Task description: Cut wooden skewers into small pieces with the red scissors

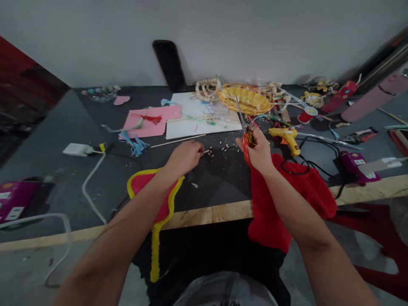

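Note:
Over the dark tabletop, my left hand (186,156) is closed in a pinch. A short piece of thin wooden stick (206,151) pokes out from its fingertips. My right hand (259,149) grips a pair of scissors (246,149) by the red handles, the blades pointing up and away toward a yellow wicker basket (247,98). Small cut stick pieces (224,148) lie scattered between the two hands. Just beyond my left hand rests a longer thin stick (178,140). A pink fan-shaped piece with yellow trim (155,225) lies under my left forearm, partly hidden by it.
A yellow glue gun (287,138) and red cloth (296,187) are on the right. White board (178,127), pink sheets (137,117) and blue tassels (135,144) lie behind. A phone (169,63) leans on the wall. Purple power strips (355,163) and cables flank the work area.

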The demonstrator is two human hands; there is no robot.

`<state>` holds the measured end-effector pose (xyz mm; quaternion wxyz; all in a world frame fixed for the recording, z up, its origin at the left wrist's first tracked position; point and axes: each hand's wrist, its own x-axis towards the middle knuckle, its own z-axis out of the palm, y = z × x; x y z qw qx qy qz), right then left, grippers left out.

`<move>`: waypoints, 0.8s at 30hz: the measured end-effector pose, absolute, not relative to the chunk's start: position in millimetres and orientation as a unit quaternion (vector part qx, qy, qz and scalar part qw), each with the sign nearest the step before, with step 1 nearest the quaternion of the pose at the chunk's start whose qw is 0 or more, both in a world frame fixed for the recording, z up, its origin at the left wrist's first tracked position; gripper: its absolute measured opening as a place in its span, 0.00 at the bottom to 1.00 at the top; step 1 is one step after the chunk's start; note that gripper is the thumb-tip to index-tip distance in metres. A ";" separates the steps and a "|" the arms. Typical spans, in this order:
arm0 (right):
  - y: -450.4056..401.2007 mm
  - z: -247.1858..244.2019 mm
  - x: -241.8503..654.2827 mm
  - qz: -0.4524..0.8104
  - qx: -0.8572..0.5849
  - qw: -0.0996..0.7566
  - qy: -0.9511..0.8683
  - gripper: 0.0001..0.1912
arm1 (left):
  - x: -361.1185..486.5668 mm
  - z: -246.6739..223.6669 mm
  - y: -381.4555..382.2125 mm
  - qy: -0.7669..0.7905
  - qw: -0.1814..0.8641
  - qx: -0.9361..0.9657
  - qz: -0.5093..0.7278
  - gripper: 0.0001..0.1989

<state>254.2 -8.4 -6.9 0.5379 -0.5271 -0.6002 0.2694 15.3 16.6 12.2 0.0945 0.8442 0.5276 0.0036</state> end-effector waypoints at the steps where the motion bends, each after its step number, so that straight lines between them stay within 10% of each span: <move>1: -8.2 -7.2 254.1 0.265 -0.529 0.537 -0.602 0.29 | 15.0 11.4 16.6 0.528 0.091 0.844 0.006 0.12; 14: -22.8 -0.3 248.3 0.141 -0.488 0.343 -0.790 0.30 | 34.1 13.8 6.0 0.445 0.568 0.537 0.437 0.09; 24: -29.6 0.8 240.2 0.142 -0.511 0.261 -0.806 0.31 | 36.0 4.0 3.3 0.415 0.609 0.522 0.429 0.11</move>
